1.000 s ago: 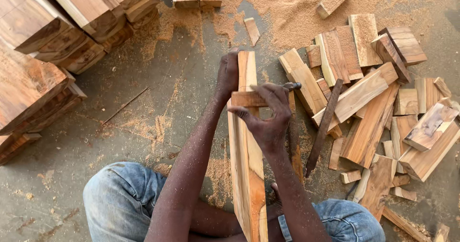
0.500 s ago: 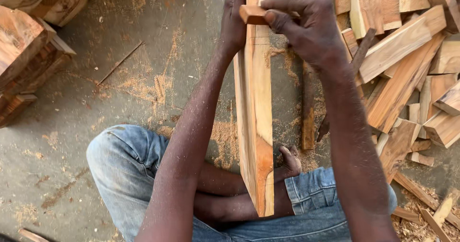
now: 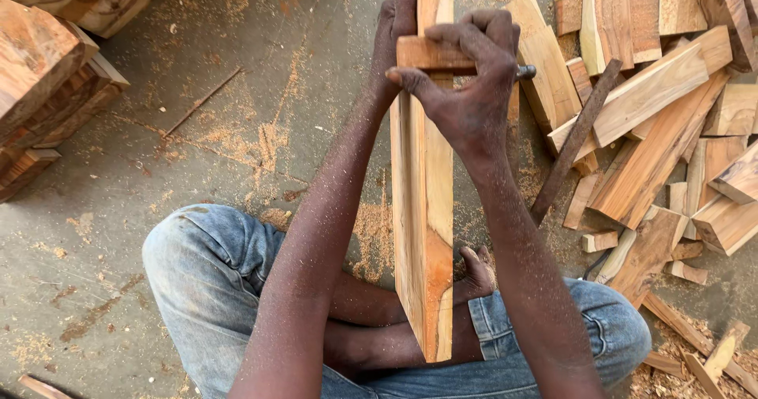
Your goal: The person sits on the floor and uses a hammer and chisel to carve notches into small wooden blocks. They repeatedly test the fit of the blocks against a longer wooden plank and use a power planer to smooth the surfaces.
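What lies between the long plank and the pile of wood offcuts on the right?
In the head view, a dark metal bar lies slanted on the floor between the plank and the offcuts.

Single head-worn view, looking steeply down from above the seated person, close over the forearms and lap, long plank [image 3: 422, 201] centre frame, concrete floor [image 3: 118, 209] filling the surroundings

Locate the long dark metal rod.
Head view, right of centre: the long dark metal rod lies diagonally on the pile of cut wooden offcuts, right of the right hand.
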